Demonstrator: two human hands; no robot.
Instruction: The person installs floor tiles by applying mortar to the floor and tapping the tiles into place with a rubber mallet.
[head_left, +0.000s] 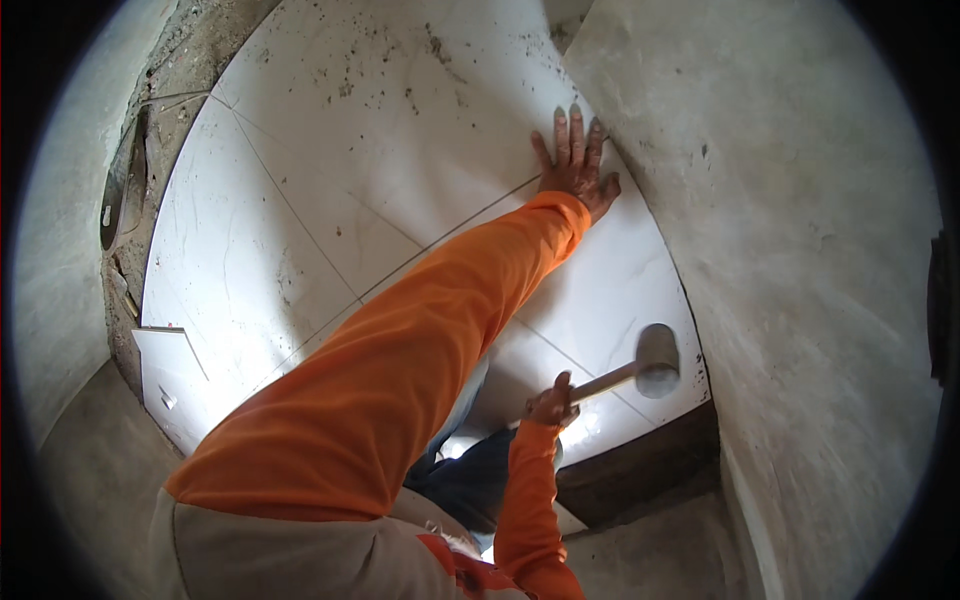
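Left hand: your left hand [575, 165] lies flat on the white tile [400, 130], fingers spread and pointing to 12 o'clock, close to the grey wall [800, 250]. It has hold of nothing; the open palm seems there to steady the tile and feel how it sits.
Right hand: your right hand [553, 402] has its grip closed round the wooden handle of a rubber mallet [655, 362], near the handle's end, which looks like a hold meant for a light swing.
Mallet: its grey head points to 3 o'clock from the hand and sits low over, or on, the tile next to the wall; I cannot tell whether it touches.
Tiles: large glossy white tiles with thin joints running on the diagonal, speckled with dark grit toward 12 o'clock.
Floor edge: at 5 o'clock the tiling stops at a dark bare strip [650, 470]; at 9 o'clock a rough mortar margin [130, 200] runs beside the tiles.
Room: narrow, with plain grey plastered walls on both sides.
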